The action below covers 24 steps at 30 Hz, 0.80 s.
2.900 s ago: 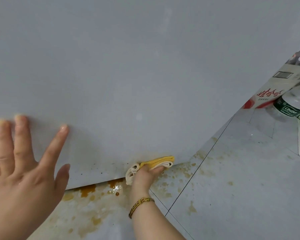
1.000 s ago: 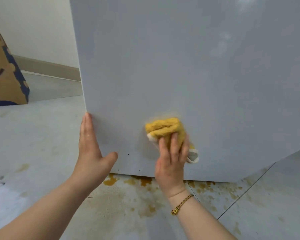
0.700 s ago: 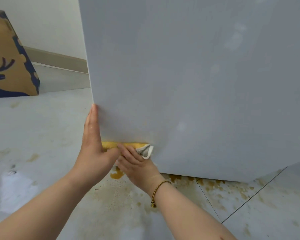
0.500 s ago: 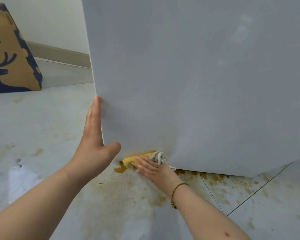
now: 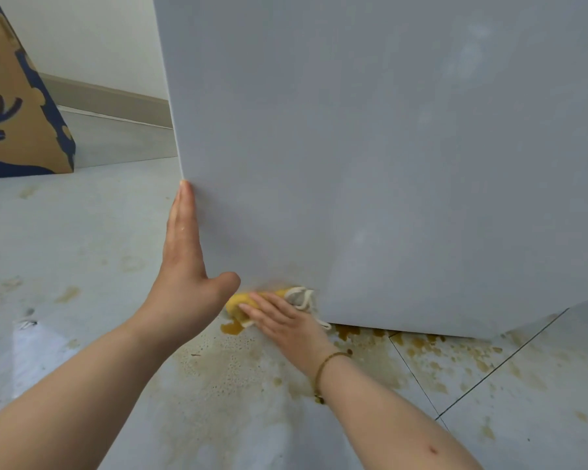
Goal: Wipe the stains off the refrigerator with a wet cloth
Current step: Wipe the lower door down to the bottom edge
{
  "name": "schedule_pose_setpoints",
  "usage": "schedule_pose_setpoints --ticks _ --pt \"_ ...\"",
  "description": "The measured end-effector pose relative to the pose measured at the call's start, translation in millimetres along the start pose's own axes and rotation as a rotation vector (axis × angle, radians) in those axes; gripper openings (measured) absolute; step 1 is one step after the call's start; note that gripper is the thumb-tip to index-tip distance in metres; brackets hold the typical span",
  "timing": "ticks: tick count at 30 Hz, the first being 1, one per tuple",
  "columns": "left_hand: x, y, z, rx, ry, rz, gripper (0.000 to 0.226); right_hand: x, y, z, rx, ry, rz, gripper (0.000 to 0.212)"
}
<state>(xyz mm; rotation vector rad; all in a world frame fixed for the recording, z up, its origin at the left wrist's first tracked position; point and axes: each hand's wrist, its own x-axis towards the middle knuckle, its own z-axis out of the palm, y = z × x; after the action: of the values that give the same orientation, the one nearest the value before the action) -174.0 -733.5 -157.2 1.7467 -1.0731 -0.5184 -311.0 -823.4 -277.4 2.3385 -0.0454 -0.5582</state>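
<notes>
The grey refrigerator (image 5: 370, 147) fills the upper right, its flat side facing me. A folded yellow cloth (image 5: 240, 301) with a white edge lies against the bottom left corner of that side. My right hand (image 5: 282, 320) presses the cloth there with straight fingers and partly covers it. My left hand (image 5: 187, 266) rests flat along the refrigerator's left edge, fingers straight and pointing up, thumb spread toward the cloth.
Brown liquid stains (image 5: 421, 351) spread over the pale tiled floor under and in front of the refrigerator. A brown and blue cardboard box (image 5: 17, 113) stands at the far left by the wall.
My right hand has wiped the cloth from the middle of the panel down to its bottom left corner. My left hand has stayed on the refrigerator's left edge.
</notes>
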Motion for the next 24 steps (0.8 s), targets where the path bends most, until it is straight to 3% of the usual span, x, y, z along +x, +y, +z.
schedule_pose_setpoints --ticks 8,13,17,21,24 --pt "1.9 -6.1 -0.1 0.063 0.017 0.037 0.102 7.3 -0.3 12.5 -0.178 0.083 0.028 0.059" --pt "2.3 -12.6 -2.5 0.115 0.016 0.071 0.105 -44.0 8.6 64.9 -0.293 0.022 -0.012 0.067" --pt "4.6 -14.5 -0.6 0.140 0.028 0.091 0.108 -91.2 25.7 104.1 -0.256 0.105 0.068 0.056" --pt "10.9 -24.3 -5.1 0.238 0.028 0.099 0.105 -133.2 31.6 123.6 -0.198 0.281 0.292 0.056" --pt "11.3 -27.5 -2.2 0.294 0.145 0.104 0.090 -158.6 23.6 124.2 -0.020 0.388 0.492 0.045"
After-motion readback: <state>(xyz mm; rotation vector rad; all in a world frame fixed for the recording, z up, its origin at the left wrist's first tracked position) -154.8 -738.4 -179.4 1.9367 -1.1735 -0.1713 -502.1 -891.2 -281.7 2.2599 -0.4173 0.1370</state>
